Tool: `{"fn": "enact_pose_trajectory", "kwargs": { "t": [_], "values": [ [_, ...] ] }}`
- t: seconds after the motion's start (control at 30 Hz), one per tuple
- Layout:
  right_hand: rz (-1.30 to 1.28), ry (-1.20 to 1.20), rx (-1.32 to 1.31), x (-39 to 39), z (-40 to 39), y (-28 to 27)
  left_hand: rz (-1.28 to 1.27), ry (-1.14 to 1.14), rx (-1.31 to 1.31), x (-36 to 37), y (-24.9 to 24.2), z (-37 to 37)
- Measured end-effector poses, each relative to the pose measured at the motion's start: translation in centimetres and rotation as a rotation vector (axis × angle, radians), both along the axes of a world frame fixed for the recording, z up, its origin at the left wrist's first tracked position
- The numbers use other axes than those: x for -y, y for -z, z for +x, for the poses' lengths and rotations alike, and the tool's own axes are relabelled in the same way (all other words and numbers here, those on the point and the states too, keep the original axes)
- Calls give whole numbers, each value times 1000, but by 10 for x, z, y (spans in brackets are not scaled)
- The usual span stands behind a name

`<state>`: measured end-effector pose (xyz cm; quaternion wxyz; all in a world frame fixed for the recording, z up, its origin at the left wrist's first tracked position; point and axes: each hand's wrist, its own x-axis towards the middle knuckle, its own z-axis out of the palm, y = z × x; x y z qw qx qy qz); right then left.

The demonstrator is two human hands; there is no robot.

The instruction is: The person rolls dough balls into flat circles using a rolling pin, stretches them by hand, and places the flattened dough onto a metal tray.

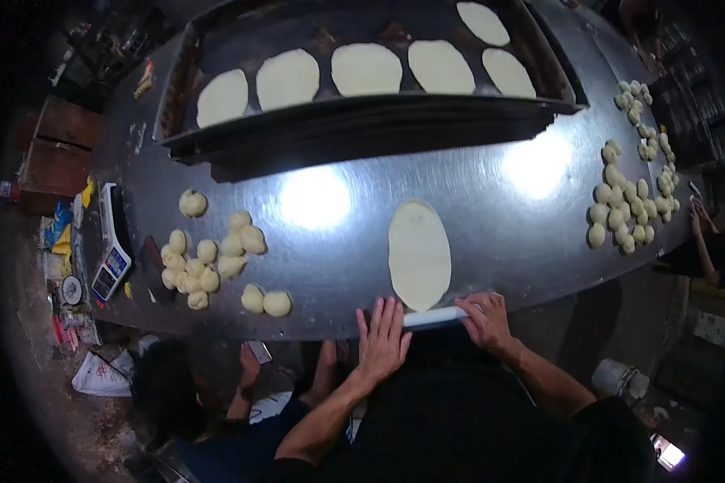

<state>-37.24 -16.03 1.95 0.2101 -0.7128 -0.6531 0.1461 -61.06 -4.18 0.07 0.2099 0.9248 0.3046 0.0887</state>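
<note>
A flattened oval sheet of dough (420, 253) lies on the metal worktable, its near end meeting a white rolling pin (432, 316) at the table's front edge. My left hand (384, 340) is at the pin's left end, fingers stretched forward and flat, with the palm side down. At the other end, my right hand (486, 324) has its fingers curled around the pin. To the left are several round dough balls (207, 251), some touching one another.
Across the back stands a large dark tray (362, 109) holding several flat dough ovals (366, 69). More dough balls (616, 201) cluster at right. A digital scale (111, 266) sits on the left edge. A person (169, 394) with a phone (259, 352) is close on my left; another person's hand (701, 217) shows far right.
</note>
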Motion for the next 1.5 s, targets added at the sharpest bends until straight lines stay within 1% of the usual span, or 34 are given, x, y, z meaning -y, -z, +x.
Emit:
{"fn": "enact_pose_trajectory", "kwargs": {
  "t": [0.1,0.17,0.2,0.27,0.3,0.33,0.37,0.4,0.43,0.47,0.5,0.53,0.6,0.67,0.7,0.73,0.77,0.8,0.83,0.87,0.9,0.97,1.0,1.03,1.13,1.17,1.2,1.23,1.27,1.3,1.37,1.43,1.47,1.5],
  "values": [
    [52,18,-28,-43,25,0,74,11,18,-36,5,22],
    [141,39,172,-99,48,11,136,-139,36,-94,11,69],
    [152,52,300,-126,64,22,211,-157,40,-125,14,91],
    [252,92,281,-189,103,40,297,-181,112,-186,6,137],
    [168,100,317,-216,116,31,302,-183,179,-208,-5,152],
    [295,84,269,-239,126,16,360,-118,226,-226,-8,160],
    [277,40,244,-254,136,7,426,-55,282,-241,-11,165],
    [291,-23,219,-256,140,8,445,-2,293,-243,-20,161],
    [306,-85,193,-256,139,9,371,53,244,-235,-16,147],
    [299,-195,149,-250,132,12,367,78,337,-224,-15,136],
    [289,-303,103,-240,118,15,320,45,255,-204,-9,122],
    [338,-236,78,-233,94,15,236,70,176,-190,2,114],
    [376,-172,47,-221,66,16,228,80,142,-173,-1,113],
    [3,-144,228,-211,59,16,203,102,154,-169,0,109],
    [3,-149,238,-207,61,8,41,175,242,-167,2,105],
    [-108,-185,56,-206,70,-5,-107,250,331,-169,0,102],
    [-212,-221,-123,-206,79,-15,-83,249,345,-169,-4,99],
    [-167,-246,-416,-201,80,-20,-394,171,312,-166,-10,96],
    [-157,-255,-400,-194,76,-24,-710,91,272,-160,-16,91],
    [-349,-191,-549,-188,72,-29,-803,52,292,-161,-21,91],
    [-539,-125,-693,-185,67,-38,-783,55,308,-164,-24,92],
    [-498,-81,-627,-179,59,-59,-916,39,386,-168,-28,93],
    [-492,13,-843,-174,61,-63,-1002,74,290,-174,-47,91],
    [-476,113,-1058,-170,64,-70,-989,92,293,-170,-60,89],
    [-415,89,-1151,-162,76,-111,-1322,25,397,-171,-110,98],
    [-390,75,-1204,-161,83,-128,-1296,63,399,-179,-126,107],
    [-362,67,-1153,-167,96,-144,-1193,140,472,-190,-141,118],
    [-238,13,-1141,-175,108,-160,-1094,210,539,-200,-156,131],
    [-159,7,-1044,-187,122,-179,-965,292,624,-214,-172,150],
    [-89,1,-949,-202,134,-201,-882,319,602,-230,-194,167],
    [29,21,-684,-239,163,-237,-732,274,618,-262,-233,204],
    [128,39,-654,-281,193,-257,-543,303,696,-307,-248,247],
    [215,12,-558,-308,215,-253,-538,266,666,-326,-255,265],
    [204,40,-518,-329,229,-258,-531,229,637,-346,-258,283]
  ]
}}
